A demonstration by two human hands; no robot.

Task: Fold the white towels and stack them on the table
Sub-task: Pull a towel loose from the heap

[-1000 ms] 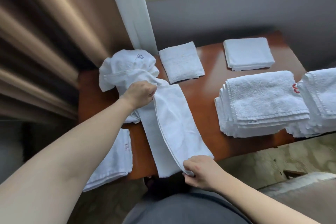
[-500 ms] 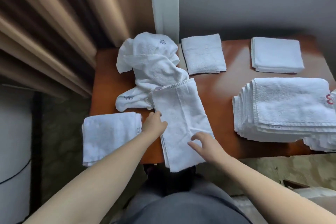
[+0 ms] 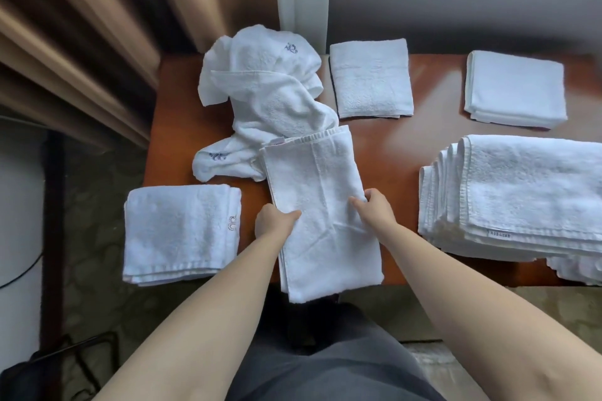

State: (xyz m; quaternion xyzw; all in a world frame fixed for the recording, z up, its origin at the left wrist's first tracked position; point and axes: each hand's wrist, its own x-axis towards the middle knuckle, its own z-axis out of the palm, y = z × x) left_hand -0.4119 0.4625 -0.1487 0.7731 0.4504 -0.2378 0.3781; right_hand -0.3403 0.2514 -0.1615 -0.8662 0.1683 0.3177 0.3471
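— Any writing you can read?
— Blue monograms on the crumpled towels (image 3: pixel 270 98) and a hem tag on the stack (image 3: pixel 527 192), both illegible.
— Your hands?
— My left hand (image 3: pixel 273 221) and right hand (image 3: pixel 374 207) each pinch the long towel (image 3: pixel 319 205) mid-length; it overhangs the brown surface (image 3: pixel 407 146) by tan curtains (image 3: pixel 97 42).
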